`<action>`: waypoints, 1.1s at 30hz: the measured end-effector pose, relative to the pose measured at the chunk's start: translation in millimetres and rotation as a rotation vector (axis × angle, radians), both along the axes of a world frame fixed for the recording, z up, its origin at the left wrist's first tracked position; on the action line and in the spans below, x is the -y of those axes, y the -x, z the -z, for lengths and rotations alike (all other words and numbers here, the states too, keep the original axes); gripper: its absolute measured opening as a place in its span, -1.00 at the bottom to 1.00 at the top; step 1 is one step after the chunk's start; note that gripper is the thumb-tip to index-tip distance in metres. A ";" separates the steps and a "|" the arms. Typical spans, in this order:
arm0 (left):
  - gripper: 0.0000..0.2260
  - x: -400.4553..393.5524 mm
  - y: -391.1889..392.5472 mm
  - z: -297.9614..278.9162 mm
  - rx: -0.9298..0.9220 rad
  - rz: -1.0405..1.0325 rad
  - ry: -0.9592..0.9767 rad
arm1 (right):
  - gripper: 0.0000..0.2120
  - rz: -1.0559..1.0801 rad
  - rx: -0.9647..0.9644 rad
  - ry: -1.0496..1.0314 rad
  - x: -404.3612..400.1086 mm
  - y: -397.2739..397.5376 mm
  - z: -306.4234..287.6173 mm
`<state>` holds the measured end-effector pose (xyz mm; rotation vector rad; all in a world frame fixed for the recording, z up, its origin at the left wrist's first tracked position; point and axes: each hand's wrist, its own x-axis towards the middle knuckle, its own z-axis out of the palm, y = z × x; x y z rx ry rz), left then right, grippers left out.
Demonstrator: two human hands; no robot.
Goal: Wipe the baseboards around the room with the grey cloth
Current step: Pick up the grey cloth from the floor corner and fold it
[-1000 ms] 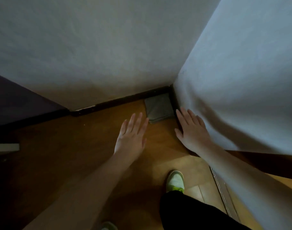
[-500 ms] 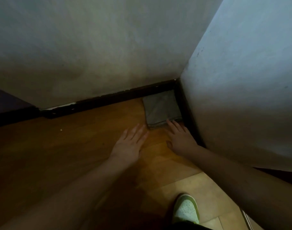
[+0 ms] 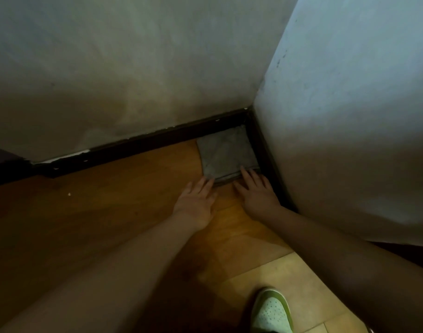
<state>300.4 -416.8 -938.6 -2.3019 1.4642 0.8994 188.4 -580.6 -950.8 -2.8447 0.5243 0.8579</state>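
A folded grey cloth [image 3: 226, 153] lies flat on the wooden floor, tucked into the room's corner. Dark baseboards [image 3: 143, 144] run along the back wall and along the right wall, meeting behind the cloth. My left hand [image 3: 196, 200] lies flat on the floor with straight fingers, its fingertips at the cloth's near left edge. My right hand [image 3: 257, 192] is also flat, fingers straight, their tips touching the cloth's near right edge beside the right baseboard. Neither hand grips the cloth.
Pale plaster walls [image 3: 133, 68] rise on the back and right sides. The back baseboard shows chipped white spots at its left end [image 3: 61, 162]. My green and white shoe [image 3: 271, 311] stands on the floor at the bottom. A small white crumb [image 3: 69, 194] lies on the floor.
Both hands have moved forward and down toward the corner. Their fingertips now reach the cloth's near edge, and the view has come closer to the floor.
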 end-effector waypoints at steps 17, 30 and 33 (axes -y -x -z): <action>-0.39 -45.4 10.2 25.4 0.145 0.062 0.247 | -0.52 -0.236 0.157 -0.031 -45.2 41.8 -2.2; -0.70 -82.9 39.6 12.0 0.052 0.039 0.460 | -0.54 -0.128 0.468 -0.237 -79.5 100.7 -9.4; -0.59 -91.8 37.4 11.8 -0.071 -0.021 0.303 | -0.53 0.042 0.409 -0.258 -80.5 108.6 -4.4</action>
